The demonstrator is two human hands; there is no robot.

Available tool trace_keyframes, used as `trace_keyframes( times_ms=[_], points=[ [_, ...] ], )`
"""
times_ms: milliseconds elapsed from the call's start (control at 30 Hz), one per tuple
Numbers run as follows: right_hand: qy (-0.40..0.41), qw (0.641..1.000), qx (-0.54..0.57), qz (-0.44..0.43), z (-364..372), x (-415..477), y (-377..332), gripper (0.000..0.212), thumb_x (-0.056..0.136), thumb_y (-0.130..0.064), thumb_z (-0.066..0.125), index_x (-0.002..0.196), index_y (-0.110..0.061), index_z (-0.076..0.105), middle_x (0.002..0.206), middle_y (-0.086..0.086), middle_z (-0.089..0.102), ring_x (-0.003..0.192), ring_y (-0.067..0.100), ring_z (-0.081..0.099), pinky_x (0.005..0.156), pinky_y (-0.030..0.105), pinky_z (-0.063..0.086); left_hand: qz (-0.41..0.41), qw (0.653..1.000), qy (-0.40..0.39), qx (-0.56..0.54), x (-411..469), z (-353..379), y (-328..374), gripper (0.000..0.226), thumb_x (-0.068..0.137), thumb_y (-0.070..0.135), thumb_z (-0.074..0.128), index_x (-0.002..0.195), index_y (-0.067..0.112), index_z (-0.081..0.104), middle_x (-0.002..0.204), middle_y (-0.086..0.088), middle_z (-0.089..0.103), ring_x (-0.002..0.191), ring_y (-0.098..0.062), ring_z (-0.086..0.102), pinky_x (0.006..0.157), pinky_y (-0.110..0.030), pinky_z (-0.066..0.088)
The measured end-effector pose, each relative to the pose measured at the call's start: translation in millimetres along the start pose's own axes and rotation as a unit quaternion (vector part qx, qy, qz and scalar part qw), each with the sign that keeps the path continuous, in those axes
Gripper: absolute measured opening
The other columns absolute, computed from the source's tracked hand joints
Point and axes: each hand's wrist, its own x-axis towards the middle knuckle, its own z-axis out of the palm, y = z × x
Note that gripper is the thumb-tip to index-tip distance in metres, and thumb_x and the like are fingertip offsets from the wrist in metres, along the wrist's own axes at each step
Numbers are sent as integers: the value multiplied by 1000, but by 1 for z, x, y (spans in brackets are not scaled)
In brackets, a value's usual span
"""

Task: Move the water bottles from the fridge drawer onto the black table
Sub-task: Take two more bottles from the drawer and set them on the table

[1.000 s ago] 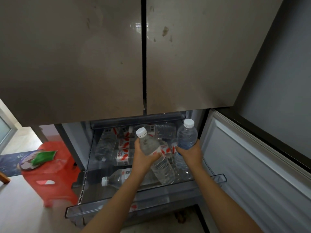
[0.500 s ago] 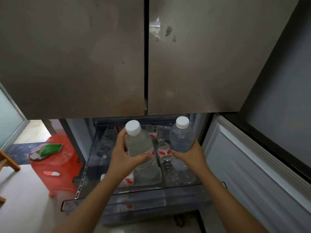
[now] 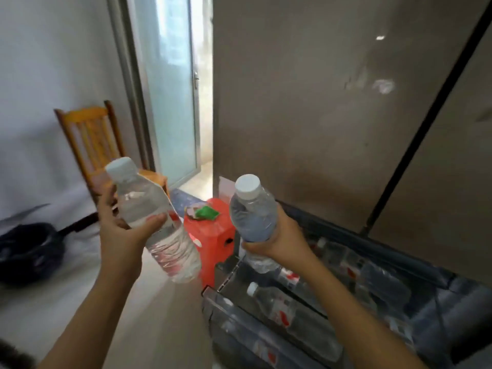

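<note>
My left hand (image 3: pixel 119 235) is wrapped round a clear plastic water bottle with a white cap (image 3: pixel 157 225), held tilted out to the left of the open fridge drawer (image 3: pixel 239 331). My right hand (image 3: pixel 282 238) clasps a second clear white-capped bottle (image 3: pixel 253 214) nearly upright above the drawer's left edge. More labelled bottles (image 3: pixel 282 307) lie on their sides inside the drawer, and a red plastic stool (image 3: pixel 213 235) stands just left of it.

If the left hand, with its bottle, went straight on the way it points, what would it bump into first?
Probably the wooden chair beyond it: the left hand and its water bottle aim at the seat, though depth is hard to judge.
</note>
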Motion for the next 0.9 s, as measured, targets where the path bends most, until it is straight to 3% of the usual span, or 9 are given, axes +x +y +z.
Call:
trace_keyframes(
  times_ms=[100,233,367,433,567,667,733,833,900],
  points=[
    [-63,996,-19,-54,37,22,-17,71,60,-30,84,119,-32,45,115,-8,60,104,16,59,92,39,50,-18,996,76,41,1,-54,0,77,67,-16,66,130,20,38,102,8,58,81,1,62,71,-23,50],
    [-142,982,-59,-106,82,36,-33,72,61,-39,80,123,-26,47,115,-9,60,102,13,58,91,37,51,-60,984,150,69,-20,-118,2,70,60,-1,79,122,11,47,102,-4,60,86,-17,58,81,-36,46],
    [-201,966,-56,-154,117,25,-49,72,63,-34,80,124,-24,44,117,-3,60,103,20,58,90,43,50,-82,965,235,86,-67,-166,7,48,69,-6,71,108,12,51,88,0,60,80,-18,58,68,-30,45],
    [-234,955,-66,-168,134,13,-55,75,66,-33,79,129,-22,40,122,-1,57,107,23,56,92,44,48,-86,954,267,103,-95,-187,8,51,68,-7,72,108,14,47,87,0,58,79,-16,57,65,-28,45],
    [-293,940,-46,-170,166,-14,-54,73,67,-28,80,128,-17,41,120,2,58,107,24,56,92,42,47,-116,936,306,127,-154,-222,7,66,52,14,83,106,22,47,98,-5,60,88,-21,60,80,-42,49],
    [-342,925,-44,-158,194,-42,-50,65,66,-26,79,121,-18,45,111,2,60,101,23,58,88,39,48,-134,914,352,152,-203,-241,17,63,47,20,81,101,24,48,96,-2,61,88,-18,60,78,-38,47],
    [-370,916,-42,-148,212,-59,-47,67,65,-28,79,121,-20,44,107,-4,58,98,19,57,84,33,47,-147,900,377,164,-233,-257,24,63,51,14,87,103,19,51,94,-3,63,87,-21,62,77,-39,49],
    [-415,896,-46,-154,240,-90,-48,69,65,-30,79,122,-21,42,101,-9,53,94,14,53,79,25,41,-176,876,412,179,-282,-288,31,74,46,31,87,108,7,55,98,-14,67,89,-31,66,79,-52,54],
    [-439,883,-48,-158,255,-108,-53,67,64,-29,79,120,-20,43,98,-8,54,90,14,54,78,25,43,-176,860,443,182,-311,-304,34,78,40,37,85,106,7,57,98,-14,67,89,-31,67,78,-51,55]
  ],
)
